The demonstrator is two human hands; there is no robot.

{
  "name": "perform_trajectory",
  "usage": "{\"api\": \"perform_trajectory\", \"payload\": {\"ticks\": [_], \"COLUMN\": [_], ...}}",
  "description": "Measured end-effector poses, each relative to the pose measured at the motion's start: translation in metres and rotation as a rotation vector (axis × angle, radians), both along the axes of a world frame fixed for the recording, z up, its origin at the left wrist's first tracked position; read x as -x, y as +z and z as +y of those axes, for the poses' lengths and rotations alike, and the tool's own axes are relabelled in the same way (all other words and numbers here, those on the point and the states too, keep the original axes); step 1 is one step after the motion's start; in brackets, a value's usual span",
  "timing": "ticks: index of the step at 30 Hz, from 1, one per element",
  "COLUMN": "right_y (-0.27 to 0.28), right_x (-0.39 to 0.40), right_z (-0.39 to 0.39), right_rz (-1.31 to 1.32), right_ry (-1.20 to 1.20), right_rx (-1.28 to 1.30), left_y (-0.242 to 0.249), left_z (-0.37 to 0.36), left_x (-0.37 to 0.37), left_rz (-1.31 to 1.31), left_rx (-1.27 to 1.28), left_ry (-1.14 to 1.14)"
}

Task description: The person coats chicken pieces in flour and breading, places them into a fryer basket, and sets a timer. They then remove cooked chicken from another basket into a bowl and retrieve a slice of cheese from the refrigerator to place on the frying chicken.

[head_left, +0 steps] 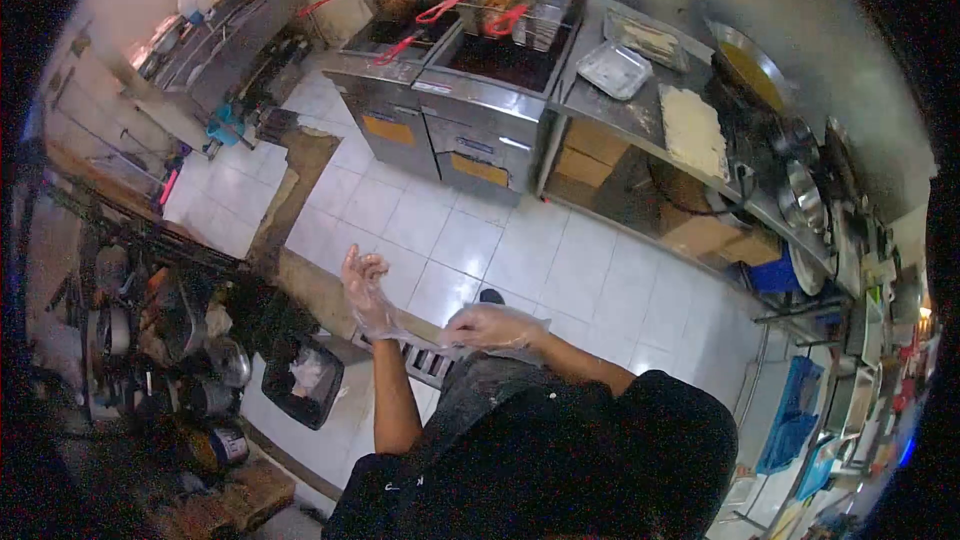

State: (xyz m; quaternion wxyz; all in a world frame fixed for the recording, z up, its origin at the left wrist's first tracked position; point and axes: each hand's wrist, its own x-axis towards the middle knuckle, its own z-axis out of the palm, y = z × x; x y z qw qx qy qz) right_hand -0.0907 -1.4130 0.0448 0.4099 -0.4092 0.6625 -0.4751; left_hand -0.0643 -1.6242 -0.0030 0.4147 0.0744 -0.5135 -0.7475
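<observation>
Thin clear plastic gloves cover both hands, which are held in front of the dark-clothed body. My left hand (pixel 364 285) is raised with its fingers apart and slightly curled, holding nothing. Beside it on the right, my right hand (pixel 485 328) has its fingers pressed together at the loose cuff of the left plastic glove (pixel 392 321), near the left wrist. The right fingertips are closed on that thin plastic.
Fryers (pixel 440 90) with red-handled baskets stand ahead. A steel counter (pixel 640 125) to the right bears trays and a white slab. Pots (pixel 210 395) and a black bin (pixel 301 381) are at the left, a shelf rack (pixel 850 405) at the far right.
</observation>
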Motion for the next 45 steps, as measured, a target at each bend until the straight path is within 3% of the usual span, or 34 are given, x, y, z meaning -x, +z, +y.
{"api": "perform_trajectory", "payload": {"ticks": [2,4,7,8,9,10,12,13,16,18,19,21,22,23,24,25,26,28,29,30,31,33,34,36,37,39,40,42,43,45], "right_y": [-0.026,-0.032,-0.036,-0.044,-0.052,-0.045,-0.025,-0.048,-0.042,-0.043,-0.052,-0.086,-0.092,-0.095,-0.100,-0.121,-0.141,-0.074,-0.050,-0.038,-0.039,-0.041,-0.047,-0.065,-0.068,-0.073,-0.074,-0.073,-0.092,-0.115], "right_x": [0.034,0.067,0.120,0.136,0.157,0.177,0.203,0.212,0.229,0.241,0.247,0.243,0.252,0.266,0.274,0.277,0.278,0.300,0.317,0.330,0.339,0.355,0.354,0.351,0.356,0.366,0.372,0.385,0.396,0.429], "right_z": [-0.004,-0.004,-0.022,-0.031,-0.043,-0.057,-0.079,-0.090,-0.106,-0.110,-0.110,-0.104,-0.106,-0.110,-0.112,-0.113,-0.113,-0.140,-0.153,-0.166,-0.177,-0.194,-0.198,-0.205,-0.207,-0.211,-0.220,-0.234,-0.235,-0.254], "right_rz": [0.109,-0.041,0.071,0.073,-0.017,-0.021,0.207,0.010,-0.185,-0.144,-0.275,-0.558,-0.564,-0.276,0.003,0.006,0.504,0.300,0.071,-0.161,-0.175,-0.034,-0.040,-0.556,-0.565,0.010,0.002,-0.330,0.251,0.216], "right_ry": [0.056,-0.053,-0.050,-0.099,-0.090,-0.104,-0.109,-0.182,-0.278,-0.352,-0.389,-0.537,-0.572,-0.466,-0.356,-0.356,-0.285,-0.343,-0.382,-0.410,-0.455,-0.641,-0.637,-0.790,-0.752,-0.630,-0.569,-0.702,-0.486,-0.489], "right_rx": [-0.045,-0.093,-0.161,-0.215,-0.146,-0.131,-0.188,-0.098,0.012,-0.025,-0.027,0.002,0.000,-0.252,-0.508,-0.400,-0.285,-0.279,-0.340,-0.383,-0.380,-0.281,-0.276,0.457,0.452,-0.109,-0.113,-0.087,-0.178,-0.229], "left_y": [-0.017,-0.040,-0.065,-0.155,-0.230,-0.273,-0.369,-0.388,-0.391,-0.379,-0.357,-0.384,-0.405,-0.408,-0.398,-0.385,-0.394,-0.355,-0.310,-0.265,-0.239,-0.250,-0.233,-0.203,-0.203,-0.210,-0.218,-0.232,-0.236,-0.256], "left_z": [-0.041,-0.084,-0.075,-0.105,-0.144,-0.176,-0.165,-0.172,-0.163,-0.205,-0.231,-0.236,-0.226,-0.215,-0.232,-0.254,-0.257,-0.279,-0.291,-0.294,-0.294,-0.328,-0.329,-0.333,-0.334,-0.336,-0.340,-0.345,-0.341,-0.345], "left_x": [0.014,0.026,0.021,0.002,0.008,0.017,-0.050,-0.054,-0.060,-0.095,-0.114,-0.076,-0.013,0.044,0.041,0.038,0.096,0.147,0.194,0.237,0.270,0.323,0.335,0.365,0.375,0.374,0.365,0.347,0.332,0.298], "left_rz": [-0.015,-0.559,-0.539,-0.540,-0.513,-0.516,-0.687,-0.770,-0.775,-0.793,-0.817,-0.895,-0.920,-0.939,-0.966,-1.010,-1.058,-1.012,-0.910,-0.952,-0.984,-0.993,-0.997,-1.001,-0.988,-1.045,-1.036,-1.054,-1.046,-1.027], "left_rx": [-0.034,-0.320,-0.196,-0.191,-0.490,-0.472,-0.642,-0.741,-0.775,-0.793,-0.800,-0.813,-0.816,-0.819,-0.820,-0.813,-0.798,-0.824,-0.878,-0.739,-0.603,-0.608,-0.604,-0.552,-0.564,-0.592,-0.626,-0.614,-0.591,-0.797], "left_ry": [0.019,-0.063,0.176,0.188,0.197,0.188,0.094,0.055,0.077,0.081,0.078,0.063,0.050,0.039,0.018,-0.024,-0.075,-0.225,-0.316,-0.275,-0.227,-0.320,-0.313,-0.304,-0.267,-0.321,-0.264,-0.346,-0.264,-0.176]}}
